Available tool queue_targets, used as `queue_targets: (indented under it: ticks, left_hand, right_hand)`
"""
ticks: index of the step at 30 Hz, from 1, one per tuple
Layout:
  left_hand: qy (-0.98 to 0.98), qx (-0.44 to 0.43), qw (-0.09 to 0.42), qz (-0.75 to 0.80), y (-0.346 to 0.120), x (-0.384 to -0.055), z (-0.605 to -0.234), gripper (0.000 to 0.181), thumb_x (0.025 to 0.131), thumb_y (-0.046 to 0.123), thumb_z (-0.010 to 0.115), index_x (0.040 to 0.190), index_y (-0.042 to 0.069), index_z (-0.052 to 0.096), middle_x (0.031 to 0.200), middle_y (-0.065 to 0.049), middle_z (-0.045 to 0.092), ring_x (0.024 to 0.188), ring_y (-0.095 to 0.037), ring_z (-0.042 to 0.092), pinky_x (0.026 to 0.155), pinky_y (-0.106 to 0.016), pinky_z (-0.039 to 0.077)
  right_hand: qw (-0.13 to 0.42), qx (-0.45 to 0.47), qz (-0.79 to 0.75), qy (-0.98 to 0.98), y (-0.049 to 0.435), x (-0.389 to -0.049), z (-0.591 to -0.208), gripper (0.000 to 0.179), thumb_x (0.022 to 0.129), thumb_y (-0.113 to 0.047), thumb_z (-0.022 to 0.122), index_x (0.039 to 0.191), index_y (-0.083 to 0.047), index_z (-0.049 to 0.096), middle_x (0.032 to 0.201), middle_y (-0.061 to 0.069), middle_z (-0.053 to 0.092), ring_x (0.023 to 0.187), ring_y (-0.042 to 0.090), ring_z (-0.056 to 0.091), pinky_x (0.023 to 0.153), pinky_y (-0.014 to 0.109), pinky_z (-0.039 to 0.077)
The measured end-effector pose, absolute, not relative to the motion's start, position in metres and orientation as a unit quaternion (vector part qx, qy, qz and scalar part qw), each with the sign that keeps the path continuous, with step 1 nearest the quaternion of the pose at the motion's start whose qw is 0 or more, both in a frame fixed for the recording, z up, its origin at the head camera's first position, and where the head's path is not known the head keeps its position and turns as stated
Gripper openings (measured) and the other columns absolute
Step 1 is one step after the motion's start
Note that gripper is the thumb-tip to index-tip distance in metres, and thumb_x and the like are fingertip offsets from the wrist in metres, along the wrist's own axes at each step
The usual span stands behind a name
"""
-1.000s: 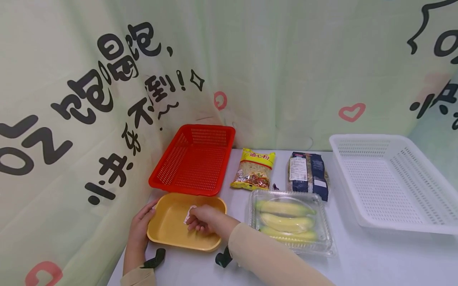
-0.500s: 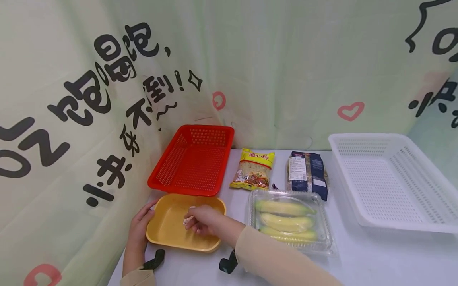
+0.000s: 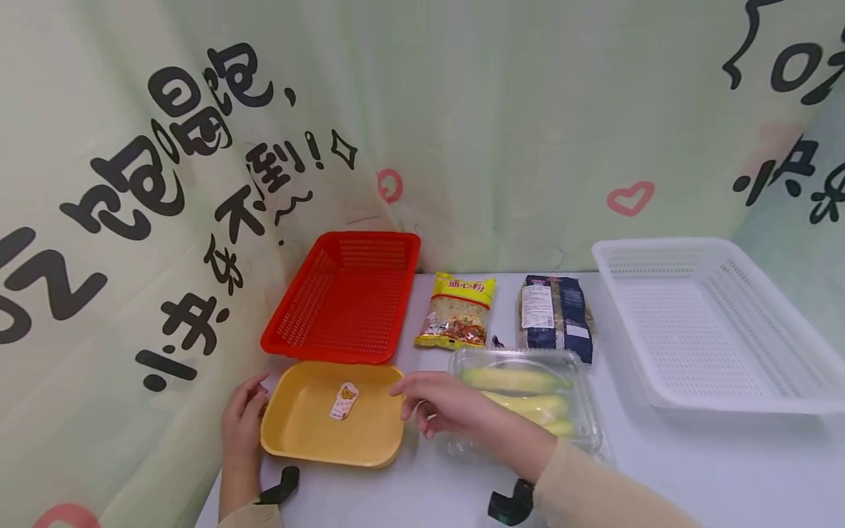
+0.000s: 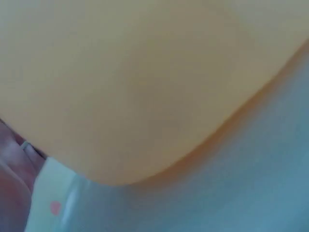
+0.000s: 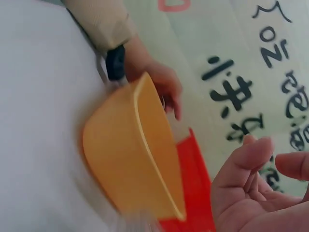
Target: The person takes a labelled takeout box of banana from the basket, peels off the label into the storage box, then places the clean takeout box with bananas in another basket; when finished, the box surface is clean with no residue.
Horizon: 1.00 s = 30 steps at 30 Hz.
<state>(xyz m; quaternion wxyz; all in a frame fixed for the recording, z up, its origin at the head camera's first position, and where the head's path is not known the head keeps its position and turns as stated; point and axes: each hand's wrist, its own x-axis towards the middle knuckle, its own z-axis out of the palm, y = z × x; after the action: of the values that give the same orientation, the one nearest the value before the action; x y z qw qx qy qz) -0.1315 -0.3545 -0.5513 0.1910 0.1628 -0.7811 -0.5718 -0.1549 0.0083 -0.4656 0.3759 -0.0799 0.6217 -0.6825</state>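
Note:
A yellow plastic basin (image 3: 300, 433) stands on the white table at the left. On its floor lies a small white paper card with a banana picture (image 3: 345, 401). My left hand (image 3: 243, 425) is right at the basin's left side, fingers relaxed along the rim. Nothing is held by my right hand (image 3: 444, 402), which hovers by the right rim with loosely bent fingers. Its forearm partly covers a clear plastic box (image 3: 571, 361) with several bananas (image 3: 511, 380). In the right wrist view the thumb and fingers of the right hand (image 5: 256, 198) stand apart.
A red perforated basket (image 3: 343, 315) is behind the basin. At the back middle lie a yellow bag of macaroni (image 3: 458, 312) and a dark blue food bag (image 3: 556, 315). A large white basket (image 3: 700, 337) stands right. A printed curtain (image 3: 495, 132) closes the back and left.
My right hand has let go of the banana card inside the basin and moved right, out over the rim. The left hand has eased slightly back from the rim.

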Motion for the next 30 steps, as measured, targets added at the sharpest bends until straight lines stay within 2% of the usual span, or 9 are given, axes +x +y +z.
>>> queue_targets:
  ticks: [2, 6, 10, 13, 16, 19, 23, 25, 30]
  left_hand:
    - [-0.815, 0.136, 0.223, -0.517, -0.354, -0.131, -0.55, 0.033, 0.099, 0.01, 0.05, 0.129, 0.01, 0.064, 0.101, 0.007, 0.055, 0.092, -0.004, 0.049, 0.079, -0.005, 0.042]
    - [-0.852, 0.054, 0.281, -0.438, -0.351, -0.131, -0.542, 0.033, 0.093, -0.001, 0.055, 0.123, 0.005, 0.067, 0.107, -0.006, 0.06, 0.097, 0.003, 0.048, 0.084, -0.003, 0.038]
    - [-0.868, -0.016, 0.295, -0.4, -0.329, -0.13, -0.524, 0.032, 0.091, -0.004, 0.058, 0.121, 0.004, 0.067, 0.114, -0.013, 0.063, 0.106, -0.002, 0.051, 0.093, -0.003, 0.034]
    - [-0.883, -0.035, 0.274, -0.38, -0.301, -0.131, -0.511, 0.03, 0.094, 0.002, 0.059, 0.122, 0.008, 0.067, 0.12, -0.01, 0.063, 0.112, -0.013, 0.053, 0.097, -0.005, 0.034]
    - [-0.893, -0.045, 0.244, -0.376, -0.269, -0.132, -0.502, 0.028, 0.096, 0.007, 0.06, 0.122, 0.012, 0.067, 0.122, -0.007, 0.063, 0.113, -0.019, 0.055, 0.099, -0.017, 0.04]
    - [-0.894, -0.054, 0.2, -0.397, -0.235, -0.129, -0.493, 0.027, 0.097, 0.013, 0.06, 0.122, 0.018, 0.068, 0.123, 0.0, 0.063, 0.111, -0.016, 0.058, 0.096, -0.032, 0.047]
    - [-0.886, -0.061, 0.116, -0.444, -0.192, -0.124, -0.486, 0.029, 0.099, 0.018, 0.058, 0.126, 0.026, 0.064, 0.128, 0.01, 0.059, 0.116, -0.013, 0.057, 0.1, -0.04, 0.052]
    - [-0.874, -0.063, 0.073, -0.475, -0.175, -0.123, -0.487, 0.031, 0.1, 0.02, 0.056, 0.129, 0.028, 0.062, 0.132, 0.012, 0.057, 0.122, -0.014, 0.056, 0.104, -0.04, 0.05]
    - [-0.825, -0.049, -0.011, -0.564, -0.141, -0.123, -0.496, 0.035, 0.101, 0.025, 0.054, 0.134, 0.036, 0.055, 0.141, 0.013, 0.051, 0.134, -0.013, 0.05, 0.109, -0.031, 0.045]
  right_hand:
    - [0.366, -0.092, -0.685, 0.623, 0.033, -0.156, -0.461, 0.032, 0.098, -0.02, 0.052, 0.125, -0.004, 0.062, 0.084, 0.005, 0.065, 0.056, 0.011, 0.051, 0.052, 0.02, 0.048]
    - [0.321, -0.107, -0.684, 0.646, 0.082, -0.156, -0.454, 0.036, 0.098, -0.019, 0.053, 0.128, 0.0, 0.057, 0.087, 0.005, 0.066, 0.059, 0.011, 0.053, 0.055, 0.022, 0.05]
    - [0.262, -0.104, -0.668, 0.689, 0.13, -0.155, -0.45, 0.041, 0.1, -0.021, 0.053, 0.132, 0.004, 0.052, 0.09, 0.007, 0.065, 0.062, 0.012, 0.054, 0.056, 0.025, 0.052]
    - [0.214, -0.078, -0.646, 0.728, 0.164, -0.152, -0.451, 0.039, 0.102, -0.022, 0.051, 0.132, 0.002, 0.052, 0.091, 0.008, 0.064, 0.064, 0.014, 0.055, 0.057, 0.028, 0.053]
    - [0.172, -0.054, -0.626, 0.759, 0.193, -0.15, -0.454, 0.038, 0.104, -0.024, 0.048, 0.133, -0.001, 0.053, 0.092, 0.01, 0.063, 0.065, 0.016, 0.055, 0.058, 0.031, 0.052]
    - [0.135, -0.049, -0.607, 0.781, 0.215, -0.147, -0.458, 0.04, 0.105, -0.028, 0.047, 0.135, -0.002, 0.051, 0.092, 0.01, 0.063, 0.064, 0.019, 0.054, 0.059, 0.032, 0.051]
    - [0.097, -0.05, -0.589, 0.801, 0.233, -0.144, -0.463, 0.044, 0.106, -0.031, 0.044, 0.137, 0.001, 0.046, 0.09, 0.009, 0.061, 0.061, 0.021, 0.052, 0.059, 0.032, 0.049]
    - [0.088, -0.039, -0.577, 0.811, 0.237, -0.143, -0.466, 0.044, 0.106, -0.031, 0.043, 0.138, 0.0, 0.044, 0.089, 0.008, 0.06, 0.06, 0.019, 0.051, 0.058, 0.031, 0.049]
    - [0.071, -0.018, -0.55, 0.832, 0.243, -0.141, -0.478, 0.041, 0.106, -0.026, 0.042, 0.141, -0.004, 0.043, 0.085, 0.006, 0.056, 0.057, 0.016, 0.048, 0.054, 0.029, 0.048]
